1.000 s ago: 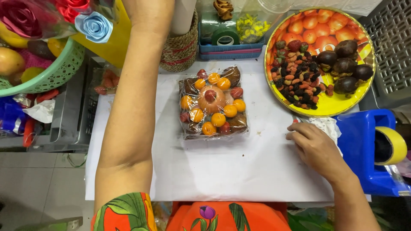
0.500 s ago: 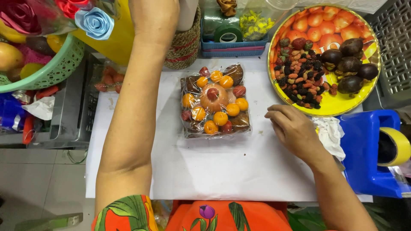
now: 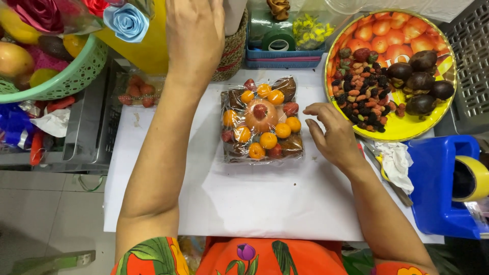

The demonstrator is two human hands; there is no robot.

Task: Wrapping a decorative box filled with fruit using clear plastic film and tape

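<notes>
While fruit waits: wrapped fruit tray (image 3: 261,119) on white paper (image 3: 244,198).
Right hand (image 3: 333,133): fingers spread, just beside tray.
Left hand (image 3: 196,33): raised, grip unclear.

Wrapped fruit tray (image 3: 261,119) lay on white sheet (image 3: 244,198), centre of table. Right hand (image 3: 333,133) rested open just beside its right edge, fingers curled toward the wrap. Left hand (image 3: 196,33) reached up past the woven basket (image 3: 232,51). Yellow plate (image 3: 395,127) sat right
</notes>
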